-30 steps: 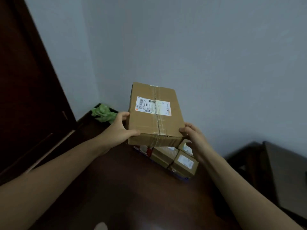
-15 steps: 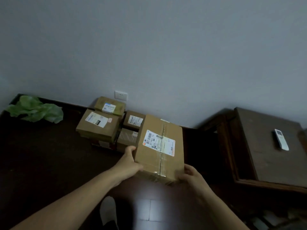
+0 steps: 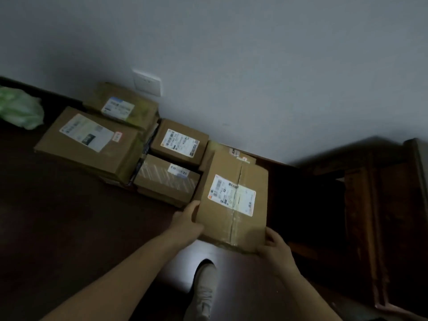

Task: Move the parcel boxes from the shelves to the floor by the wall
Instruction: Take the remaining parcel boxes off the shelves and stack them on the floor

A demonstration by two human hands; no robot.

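I hold a brown cardboard parcel box [image 3: 234, 218] with a white shipping label low over the dark floor, close to the wall. My left hand [image 3: 186, 222] grips its near left corner and my right hand [image 3: 273, 245] grips its near right corner. Beside it on the left, several other parcel boxes lie in a cluster by the wall: a large flat one [image 3: 90, 144], one behind it [image 3: 122, 107], a small one [image 3: 179, 141] and a taped one [image 3: 166, 178]. Whether the held box touches the floor is unclear.
A white wall socket [image 3: 147, 83] sits above the boxes. A green plastic bag [image 3: 19, 108] lies at the far left by the wall. A dark wooden cabinet [image 3: 379, 218] stands at the right. My shoe [image 3: 203, 290] is on the dark floor [image 3: 58, 228] below the box.
The held box has gone down and forward, from chest height to just beside the boxes by the wall. The view has tilted down and closer to the floor.
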